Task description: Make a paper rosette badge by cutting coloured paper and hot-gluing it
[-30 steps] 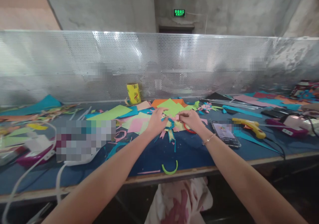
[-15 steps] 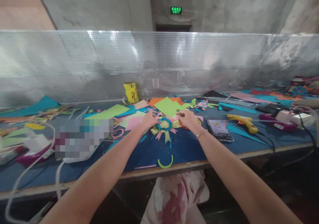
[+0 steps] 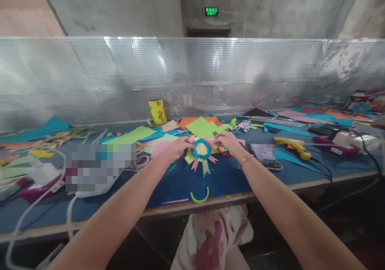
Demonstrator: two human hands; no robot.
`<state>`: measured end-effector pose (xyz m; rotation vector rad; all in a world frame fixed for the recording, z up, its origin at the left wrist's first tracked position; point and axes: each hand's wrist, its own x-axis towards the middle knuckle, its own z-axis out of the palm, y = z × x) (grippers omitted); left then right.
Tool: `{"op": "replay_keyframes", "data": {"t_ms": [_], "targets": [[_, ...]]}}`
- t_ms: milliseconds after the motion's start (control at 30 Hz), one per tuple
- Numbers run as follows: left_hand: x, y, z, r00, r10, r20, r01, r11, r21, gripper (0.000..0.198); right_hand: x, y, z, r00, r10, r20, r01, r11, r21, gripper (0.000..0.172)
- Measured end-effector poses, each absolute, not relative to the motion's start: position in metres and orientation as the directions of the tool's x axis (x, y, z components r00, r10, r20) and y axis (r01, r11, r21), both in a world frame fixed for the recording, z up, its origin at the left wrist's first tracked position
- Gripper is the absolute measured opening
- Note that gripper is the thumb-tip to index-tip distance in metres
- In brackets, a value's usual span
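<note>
A paper rosette [image 3: 201,149] with a blue ruffled ring, a pale yellow centre and pink and yellow ribbon tails is held over the blue table [image 3: 180,186]. My left hand [image 3: 180,146] pinches its left edge. On the other side, my right hand [image 3: 226,142] has its fingers closed on the rosette's pink right edge. Just below the right hand lies a red-handled tool [image 3: 224,153], partly hidden. A green paper arc [image 3: 199,195] rests near the table's front edge.
Coloured paper sheets [image 3: 202,126] lie behind the hands. Right of them are a phone [image 3: 266,155] and a yellow glue gun [image 3: 294,146] with a cable. White cables and a purple power strip [image 3: 42,188] are on the left. A perforated metal screen [image 3: 192,77] stands behind.
The rosette has tilted to face me more and shifted slightly right. My left hand has moved a little right and down with it.
</note>
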<state>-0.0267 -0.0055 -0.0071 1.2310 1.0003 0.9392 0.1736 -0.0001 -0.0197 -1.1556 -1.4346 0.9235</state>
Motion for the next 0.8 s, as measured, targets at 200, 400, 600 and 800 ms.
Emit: {"op": "replay_keyframes", "data": {"t_ms": [200,400,600,800], "targets": [[-0.026,-0.011,-0.003,0.387,0.921,-0.046,-0.059,0.074,0.995,0.044,0.174,-0.006,-0.014,-0.024,0.99,0.137,-0.132,0.133,-0.982,0.008],[-0.026,-0.011,-0.007,0.34,0.939,0.057,-0.021,-0.053,0.998,0.055,0.177,-0.008,-0.008,-0.059,0.989,0.138,-0.275,0.116,-0.954,0.022],[-0.028,-0.001,-0.011,0.166,0.955,0.245,-0.076,-0.235,0.969,0.054,0.182,-0.01,-0.003,-0.043,0.988,0.149,-0.382,0.122,-0.916,0.021],[-0.029,0.003,-0.008,0.075,0.965,0.253,-0.203,-0.233,0.951,0.064,0.187,-0.012,0.001,-0.034,0.986,0.165,-0.351,0.143,-0.926,0.022]]}}
